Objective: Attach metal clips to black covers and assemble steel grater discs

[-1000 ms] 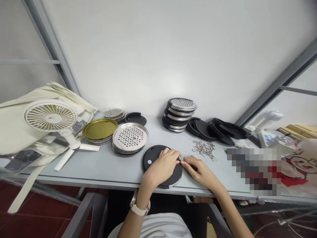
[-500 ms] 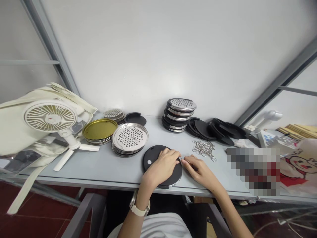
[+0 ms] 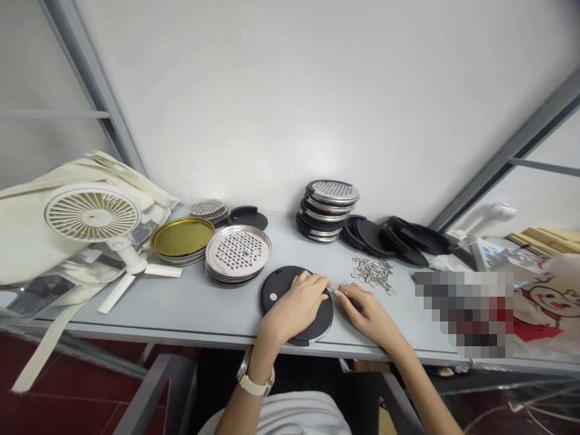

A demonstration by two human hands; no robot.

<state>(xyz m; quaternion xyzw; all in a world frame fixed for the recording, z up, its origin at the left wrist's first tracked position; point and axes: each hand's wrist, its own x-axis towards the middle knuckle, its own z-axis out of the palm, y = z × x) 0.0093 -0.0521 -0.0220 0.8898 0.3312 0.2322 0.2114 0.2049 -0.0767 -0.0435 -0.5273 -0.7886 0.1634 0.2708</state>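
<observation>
A black round disc point(image 3: 277, 289) with a small white hole lies near the front edge of the grey table point(image 3: 190, 308). My left hand point(image 3: 296, 305) rests on top of it, fingers curled down and pressing it. My right hand point(image 3: 367, 309) sits at the disc's right rim, fingers pinched on a small metal clip point(image 3: 331, 290) where the two hands meet. A loose pile of metal clips point(image 3: 374, 272) lies just behind my right hand.
A stack of perforated steel discs point(image 3: 238, 252), a stack of gold lids point(image 3: 182, 237) and a white fan point(image 3: 93, 214) on a cream bag stand to the left. At the back stand a stack of assembled discs point(image 3: 328, 208) and black discs point(image 3: 394, 237).
</observation>
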